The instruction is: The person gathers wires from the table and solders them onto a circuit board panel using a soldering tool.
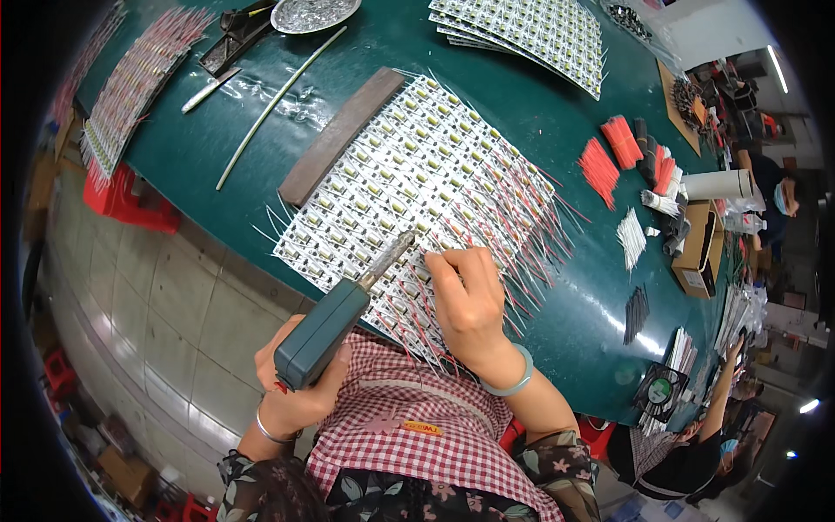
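Note:
A panel of small circuit boards [365,178] lies on the green table, white with rows of yellowish parts. Thin red and white wires [522,235] stick up from its right and near parts. My left hand [300,396] is closed round the dark green handle of a soldering gun [323,335]. The gun's metal tip points up and right, at or just above the middle of the panel. Just right of the tip, my right hand [472,304] is pinched low over the panel among the wires. What its fingertips hold is too small to make out.
Along the panel's left edge lies a dark bar [341,135]. Beyond are a pale rod [278,104], a knife [210,90] and a metal dish [315,13]. More panels [531,35] are stacked at the back. Red wire bundles [598,172], a carton [698,252] and a fan [661,391] stand right.

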Demonstrator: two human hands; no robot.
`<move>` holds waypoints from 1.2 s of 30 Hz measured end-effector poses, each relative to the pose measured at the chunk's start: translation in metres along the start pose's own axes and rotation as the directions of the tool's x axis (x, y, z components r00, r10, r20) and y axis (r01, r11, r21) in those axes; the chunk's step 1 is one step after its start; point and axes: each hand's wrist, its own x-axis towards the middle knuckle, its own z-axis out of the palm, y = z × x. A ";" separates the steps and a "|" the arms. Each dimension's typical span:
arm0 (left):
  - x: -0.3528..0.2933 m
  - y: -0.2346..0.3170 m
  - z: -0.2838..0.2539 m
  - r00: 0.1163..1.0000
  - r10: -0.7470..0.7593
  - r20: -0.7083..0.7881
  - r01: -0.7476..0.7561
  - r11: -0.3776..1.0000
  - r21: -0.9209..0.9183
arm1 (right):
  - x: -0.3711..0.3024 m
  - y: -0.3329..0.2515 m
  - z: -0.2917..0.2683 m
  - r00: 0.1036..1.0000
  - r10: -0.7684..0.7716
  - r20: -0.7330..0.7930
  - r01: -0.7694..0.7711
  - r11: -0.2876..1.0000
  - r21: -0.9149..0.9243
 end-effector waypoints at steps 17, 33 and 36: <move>-0.011 -0.006 -0.005 0.994 -0.087 0.071 0.087 0.996 -0.005 | -0.008 -0.004 0.008 1.000 0.019 0.024 -0.020 0.999 0.033; -0.013 0.001 -0.012 0.989 -0.129 0.071 0.127 0.992 0.024 | -0.007 -0.004 0.008 1.000 0.006 0.029 -0.006 1.000 0.017; -0.017 -0.001 -0.012 0.989 -0.137 0.050 0.137 0.991 0.005 | -0.008 -0.004 0.010 1.000 0.008 0.020 -0.008 1.000 0.022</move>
